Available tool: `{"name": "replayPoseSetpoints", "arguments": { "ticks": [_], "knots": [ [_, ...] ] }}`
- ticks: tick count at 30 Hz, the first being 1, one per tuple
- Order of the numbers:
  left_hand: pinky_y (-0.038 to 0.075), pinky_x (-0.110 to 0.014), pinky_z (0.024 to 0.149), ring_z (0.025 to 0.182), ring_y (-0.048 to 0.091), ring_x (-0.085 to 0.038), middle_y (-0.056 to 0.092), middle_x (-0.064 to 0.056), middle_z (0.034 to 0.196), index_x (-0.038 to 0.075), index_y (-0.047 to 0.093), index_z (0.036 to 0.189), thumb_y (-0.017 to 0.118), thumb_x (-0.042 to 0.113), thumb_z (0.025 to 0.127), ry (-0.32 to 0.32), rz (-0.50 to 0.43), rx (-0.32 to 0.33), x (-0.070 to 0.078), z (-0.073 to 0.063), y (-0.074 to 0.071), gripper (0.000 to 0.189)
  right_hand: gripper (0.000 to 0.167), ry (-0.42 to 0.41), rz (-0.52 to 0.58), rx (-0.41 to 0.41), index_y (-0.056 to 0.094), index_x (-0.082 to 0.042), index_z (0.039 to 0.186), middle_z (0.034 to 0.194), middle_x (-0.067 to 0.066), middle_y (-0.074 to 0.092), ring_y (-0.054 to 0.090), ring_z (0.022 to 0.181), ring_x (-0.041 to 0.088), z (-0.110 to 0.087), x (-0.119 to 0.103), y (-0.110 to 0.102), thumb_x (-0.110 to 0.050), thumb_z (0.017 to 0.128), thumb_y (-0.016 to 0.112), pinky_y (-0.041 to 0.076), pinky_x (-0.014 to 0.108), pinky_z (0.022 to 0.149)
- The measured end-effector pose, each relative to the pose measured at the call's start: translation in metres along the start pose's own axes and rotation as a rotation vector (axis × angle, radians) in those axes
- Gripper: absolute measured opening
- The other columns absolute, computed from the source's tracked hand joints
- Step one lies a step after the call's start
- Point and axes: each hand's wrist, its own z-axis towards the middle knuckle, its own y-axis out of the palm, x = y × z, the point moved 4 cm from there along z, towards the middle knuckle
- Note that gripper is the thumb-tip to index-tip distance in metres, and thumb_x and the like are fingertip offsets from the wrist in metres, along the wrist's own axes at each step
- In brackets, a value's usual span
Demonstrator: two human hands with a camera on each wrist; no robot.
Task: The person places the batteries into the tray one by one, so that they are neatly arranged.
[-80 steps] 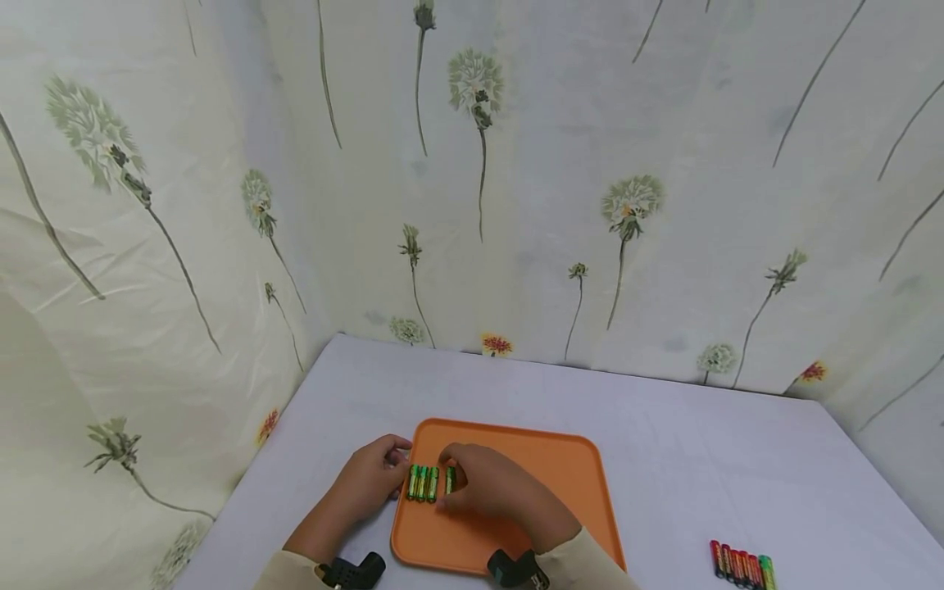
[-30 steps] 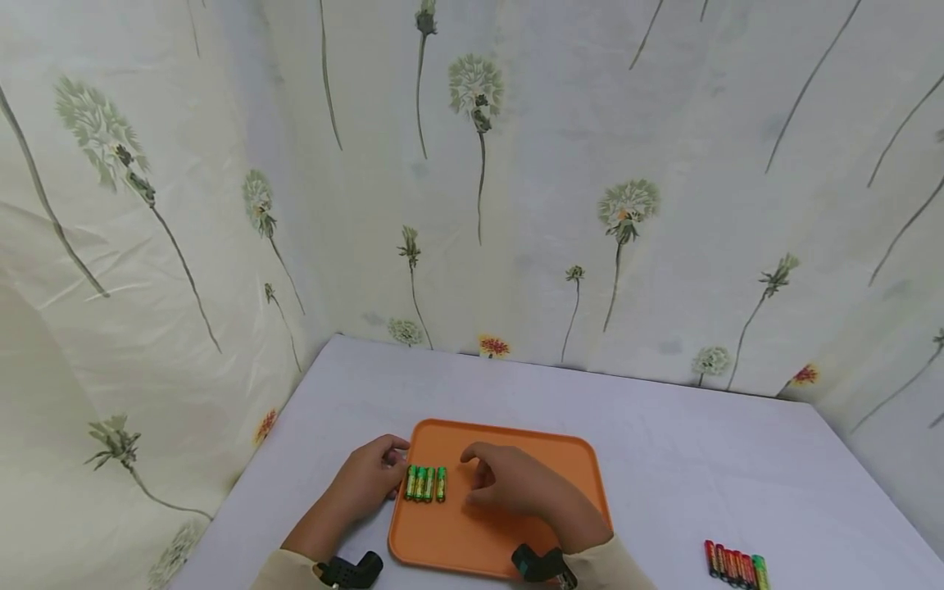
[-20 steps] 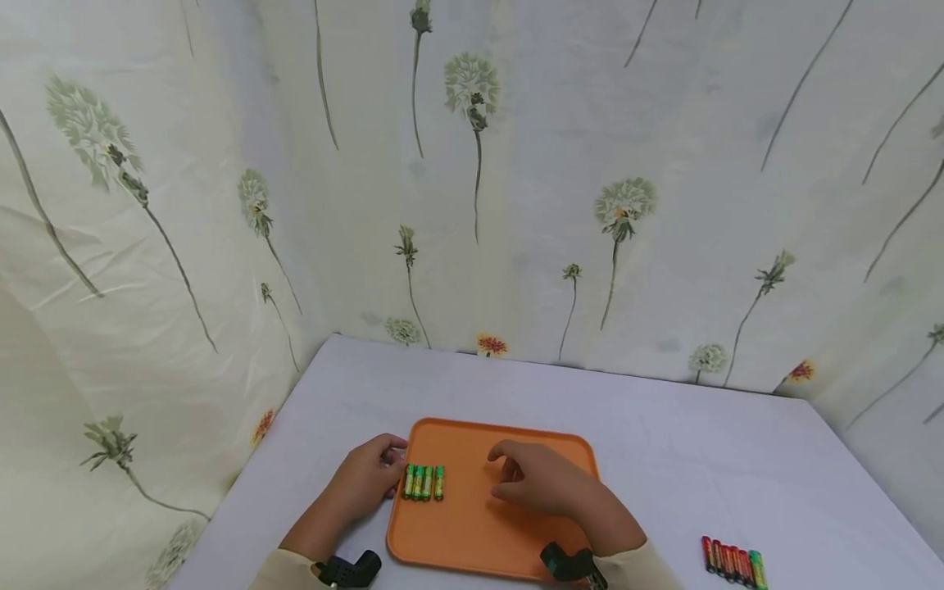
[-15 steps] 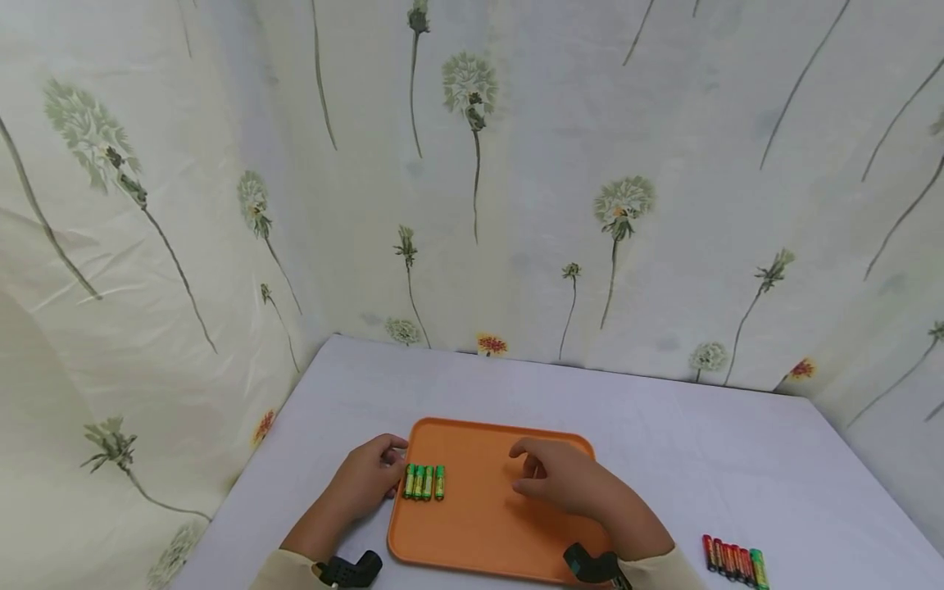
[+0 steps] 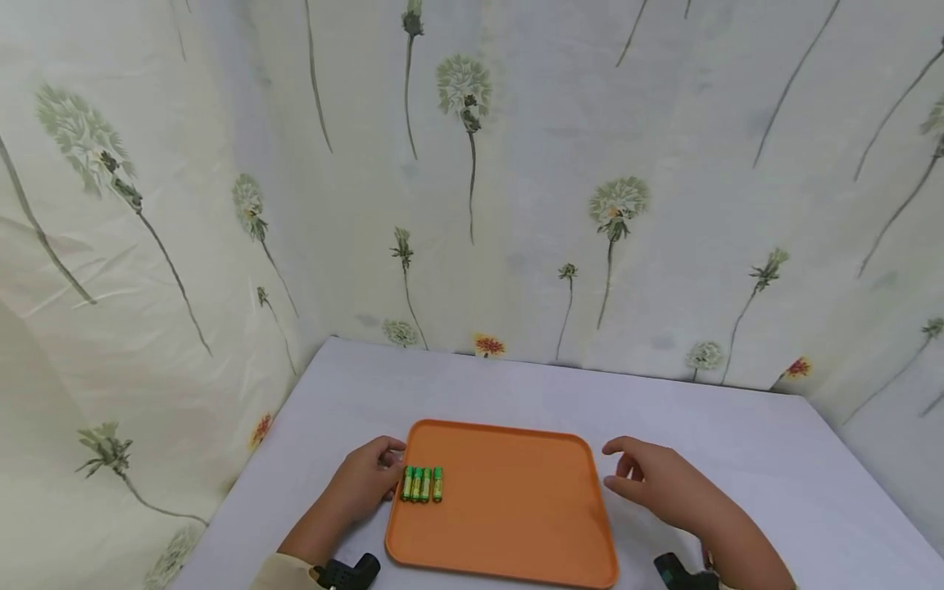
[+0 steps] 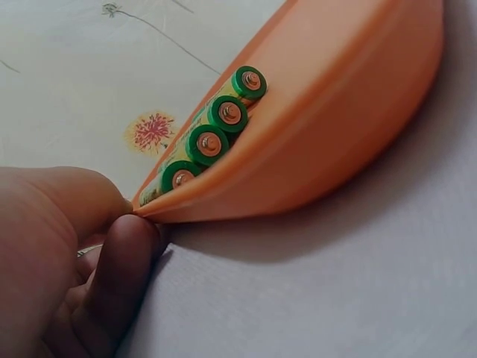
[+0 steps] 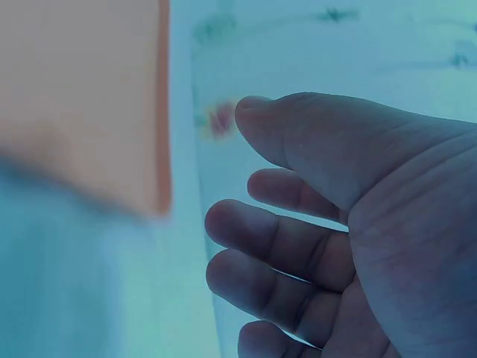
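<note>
An orange tray lies on the table, with several green batteries side by side at its left edge; the rightmost sits slightly apart. My left hand pinches the tray's left rim between thumb and finger. In the left wrist view, the batteries show their metal ends close to that left hand. Just beyond the tray's right rim, my right hand hovers with nothing in it. Its fingers are loosely bent and spread from the thumb in the right wrist view.
The table has a white cover and meets a flower-patterned curtain at the back and left. The right forearm hides most of the red battery row; only a sliver shows beside it.
My right hand has let go of the rightmost green battery and moved right, off the tray. The red battery row has become covered by the forearm. My left hand stays at the rim.
</note>
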Motion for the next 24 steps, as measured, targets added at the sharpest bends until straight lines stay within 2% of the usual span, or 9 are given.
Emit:
{"name": "replayPoseSetpoints", "arguments": {
  "ticks": [4,9,12,15,19,24],
  "knots": [
    [0.055,-0.030,0.061,0.068,0.065,-0.013,0.067,-0.001,0.099,0.011,0.065,0.131,0.065,0.017,0.103,-0.007,-0.003,0.003,-0.001,0.000,0.002,0.029,0.057,0.102,-0.031,0.019,0.061,-0.015,0.138,0.091,-0.003,0.064,0.056,0.078,0.017,-0.018,0.037,-0.019,-0.046,0.093,0.077,0.048,0.033,0.064],
    [0.055,-0.031,0.060,0.068,0.064,-0.014,0.067,-0.001,0.099,0.011,0.065,0.131,0.066,0.016,0.102,-0.011,-0.004,0.011,-0.001,0.000,0.002,0.029,0.059,0.177,-0.066,0.051,0.061,-0.009,0.137,0.087,-0.001,0.059,0.052,0.075,0.015,-0.047,0.081,-0.029,-0.050,0.095,0.073,0.046,0.031,0.063],
    [0.055,-0.031,0.061,0.067,0.064,-0.014,0.066,-0.001,0.099,0.011,0.064,0.131,0.065,0.017,0.102,-0.007,0.000,0.007,0.001,0.000,0.002,0.029,0.060,0.205,-0.074,0.055,0.060,-0.007,0.137,0.086,-0.001,0.057,0.050,0.073,0.013,-0.066,0.104,-0.031,-0.050,0.097,0.071,0.043,0.030,0.064],
    [0.054,-0.031,0.061,0.067,0.064,-0.014,0.066,-0.001,0.098,0.011,0.065,0.131,0.066,0.017,0.103,-0.010,0.008,0.007,0.001,0.001,0.002,0.029,0.068,0.262,-0.057,0.036,0.057,-0.002,0.138,0.086,0.000,0.056,0.050,0.074,0.015,-0.078,0.123,-0.030,-0.053,0.096,0.070,0.042,0.031,0.064],
    [0.054,-0.031,0.061,0.068,0.064,-0.014,0.066,-0.001,0.098,0.011,0.065,0.131,0.066,0.018,0.103,-0.023,0.008,0.004,0.000,0.001,0.001,0.029,0.077,0.339,-0.038,0.010,0.056,0.005,0.136,0.085,0.002,0.055,0.050,0.076,0.018,-0.087,0.146,-0.028,-0.057,0.093,0.072,0.042,0.034,0.065],
    [0.054,-0.032,0.061,0.067,0.064,-0.014,0.066,-0.001,0.098,0.011,0.065,0.131,0.066,0.018,0.102,-0.031,0.000,0.001,0.001,0.000,0.002,0.029,0.091,0.391,-0.041,-0.010,0.051,0.011,0.136,0.084,0.003,0.056,0.052,0.077,0.020,-0.096,0.174,-0.024,-0.063,0.088,0.074,0.045,0.036,0.067]
  ]
}}
